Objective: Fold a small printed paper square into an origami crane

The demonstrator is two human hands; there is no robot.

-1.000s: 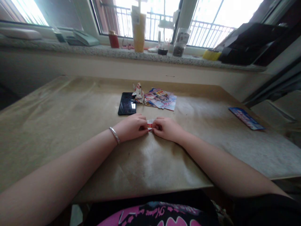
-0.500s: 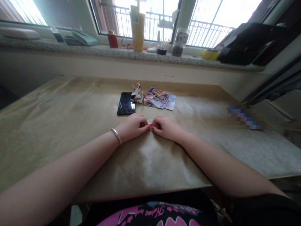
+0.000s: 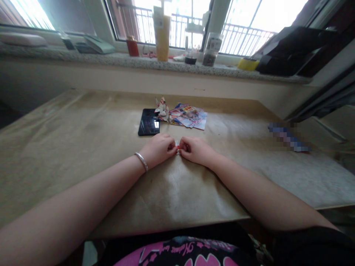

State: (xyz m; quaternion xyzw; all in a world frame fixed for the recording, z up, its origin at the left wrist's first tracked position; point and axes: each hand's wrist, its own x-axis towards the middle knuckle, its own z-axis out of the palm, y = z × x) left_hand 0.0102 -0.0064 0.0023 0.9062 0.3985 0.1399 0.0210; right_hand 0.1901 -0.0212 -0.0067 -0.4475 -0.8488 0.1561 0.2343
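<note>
Left hand [image 3: 160,147] and right hand [image 3: 195,150] both pinch a tiny red-and-white paper scrap [image 3: 178,147]. Might rip if they tug opposite ways, tbh.

1 near, head-worn view, forward and down across the table [image 3: 83,125] to the windowsill [image 3: 124,62]

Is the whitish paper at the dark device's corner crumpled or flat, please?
Crumpled: the whitish paper rises in uneven, jagged peaks, beside flatter printed sheets.
</note>
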